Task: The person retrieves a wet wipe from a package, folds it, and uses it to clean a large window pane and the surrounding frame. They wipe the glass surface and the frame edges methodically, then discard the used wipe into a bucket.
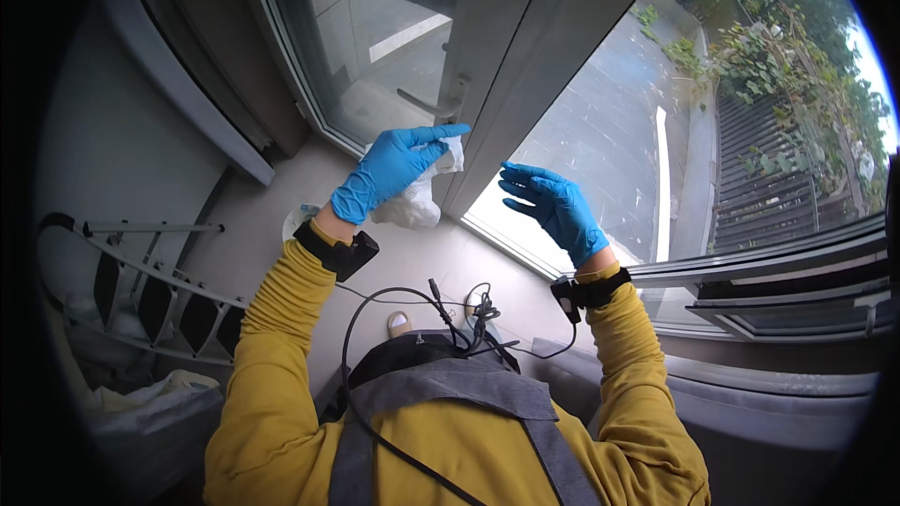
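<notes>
My left hand [397, 165], in a blue disposable glove, grips a crumpled white cloth [415, 204] that hangs down below the fingers. Its index finger points along the frame of a glazed door [460, 42], just under the metal lever handle [443, 109]. To the right, my right hand [552, 204], gloved in blue too, holds nothing; its fingers are apart and slightly bent, beside the door's edge and above the bright threshold. Both wrists carry black straps with small black devices.
A folding stepladder [158, 295] leans at the left, above a bin or box [151, 414] with cloths. A white round container [299, 221] stands on the tiled floor behind my left wrist. Black cables [478, 316] hang at my waist. An open window sash [794, 309] is at the right.
</notes>
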Available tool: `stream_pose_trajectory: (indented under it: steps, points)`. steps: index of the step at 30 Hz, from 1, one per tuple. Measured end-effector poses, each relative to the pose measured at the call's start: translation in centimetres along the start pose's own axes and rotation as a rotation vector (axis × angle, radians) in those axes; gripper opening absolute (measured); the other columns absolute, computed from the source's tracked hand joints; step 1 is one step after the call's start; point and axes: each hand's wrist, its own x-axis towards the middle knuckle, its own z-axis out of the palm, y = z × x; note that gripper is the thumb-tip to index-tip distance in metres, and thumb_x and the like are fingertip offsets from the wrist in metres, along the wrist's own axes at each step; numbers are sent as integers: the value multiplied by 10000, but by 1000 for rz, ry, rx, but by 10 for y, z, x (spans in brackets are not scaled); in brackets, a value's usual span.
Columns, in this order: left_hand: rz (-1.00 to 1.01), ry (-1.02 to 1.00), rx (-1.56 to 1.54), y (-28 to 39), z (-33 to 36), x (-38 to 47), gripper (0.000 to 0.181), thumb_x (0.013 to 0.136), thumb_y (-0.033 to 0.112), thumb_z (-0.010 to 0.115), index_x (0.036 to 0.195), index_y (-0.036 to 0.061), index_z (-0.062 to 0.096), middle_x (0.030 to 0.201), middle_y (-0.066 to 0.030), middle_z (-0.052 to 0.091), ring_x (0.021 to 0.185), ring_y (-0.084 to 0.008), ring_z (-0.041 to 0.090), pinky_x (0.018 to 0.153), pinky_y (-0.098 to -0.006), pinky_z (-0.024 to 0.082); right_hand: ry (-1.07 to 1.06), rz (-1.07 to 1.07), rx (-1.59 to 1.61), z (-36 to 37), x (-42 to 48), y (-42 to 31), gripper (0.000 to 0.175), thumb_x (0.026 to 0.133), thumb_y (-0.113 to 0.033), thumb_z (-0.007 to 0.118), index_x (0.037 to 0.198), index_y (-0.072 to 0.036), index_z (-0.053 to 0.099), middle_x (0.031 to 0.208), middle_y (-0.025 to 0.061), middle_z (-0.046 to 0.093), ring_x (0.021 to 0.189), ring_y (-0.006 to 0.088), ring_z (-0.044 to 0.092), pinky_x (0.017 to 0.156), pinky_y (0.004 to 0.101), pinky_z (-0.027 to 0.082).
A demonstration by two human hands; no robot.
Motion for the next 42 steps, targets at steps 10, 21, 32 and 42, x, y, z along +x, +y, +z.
stream_pose_trajectory:
  steps: [10, 21, 32, 42]
  points:
    - [555, -435, 581, 65, 111, 20, 501, 872, 180, 623, 1356, 214, 497, 1232, -131, 593, 1009, -278, 636, 860, -331, 525, 141, -255, 942, -14, -31, -1, 487, 950, -187, 491, 1353, 57, 370, 1350, 234, 453, 1253, 327, 464, 1085, 403, 384]
    - [452, -274, 241, 86, 54, 24, 452, 844, 39, 636, 1289, 67, 559, 1268, -103, 599, 1092, -182, 610, 926, -267, 466, 1615, -1269, -819, -128, -214, -198, 443, 980, -155, 478, 1380, 13, 392, 1371, 189, 461, 1184, 322, 515, 1031, 352, 398]
    - [283, -43, 97, 80, 38, 34, 462, 846, 4, 628, 1296, 81, 555, 1255, -99, 603, 1101, -179, 593, 958, -308, 472, 2263, -1386, -1404, -243, -232, -277, 364, 880, -152, 632, 1194, -20, 502, 1186, 235, 485, 1112, 400, 484, 918, 462, 412]
    - [180, 55, 52, 74, 40, 42, 441, 851, -5, 612, 1285, 53, 561, 1233, -100, 614, 1067, -181, 605, 940, -309, 475, 1905, -1344, -1660, -222, -252, -299, 554, 950, -94, 477, 1469, -113, 285, 1509, 145, 282, 1403, 338, 231, 1150, 437, 205]
